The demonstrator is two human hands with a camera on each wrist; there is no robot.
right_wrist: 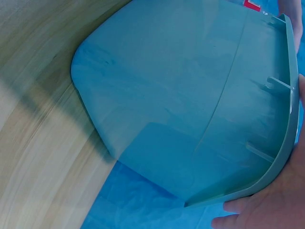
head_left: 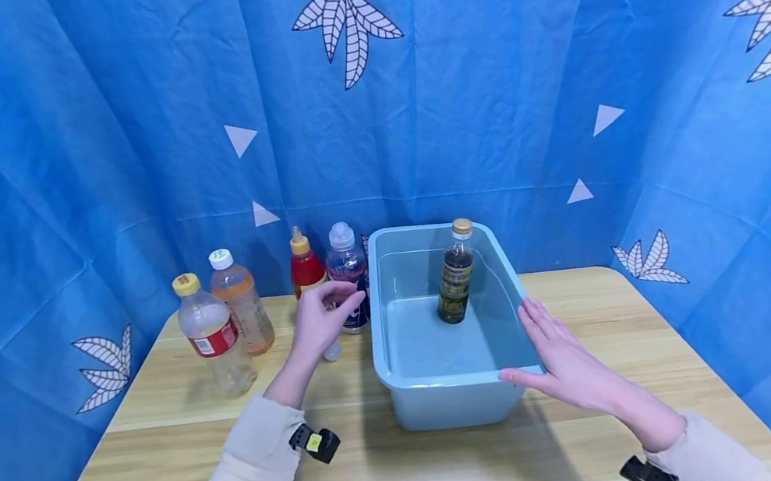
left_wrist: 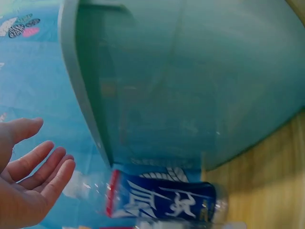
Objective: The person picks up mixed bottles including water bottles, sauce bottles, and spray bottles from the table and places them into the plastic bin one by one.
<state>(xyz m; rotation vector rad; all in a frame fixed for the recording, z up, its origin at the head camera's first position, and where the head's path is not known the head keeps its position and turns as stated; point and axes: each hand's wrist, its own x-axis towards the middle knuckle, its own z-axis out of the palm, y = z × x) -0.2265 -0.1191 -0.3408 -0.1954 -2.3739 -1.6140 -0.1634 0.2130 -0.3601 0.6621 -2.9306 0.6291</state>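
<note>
Astride the tub [head_left: 445, 407], hands [head_left: 568, 366] apart

Right hand [head_left: 567, 358] against the blue tub [head_left: 445, 408], left hand [head_left: 318, 320] by the clear-capped bottle [head_left: 344, 262]!
A dark bottle [head_left: 457, 276] stands inside; leftward on the bench [head_left: 615, 342], a red sauce bottle [head_left: 306, 269], a white-capped bottle [head_left: 243, 296] and a yellow-capped bottle [head_left: 218, 340].

Five bottles [head_left: 455, 288], one blue tub [head_left: 445, 408], one table [head_left: 154, 453]
</note>
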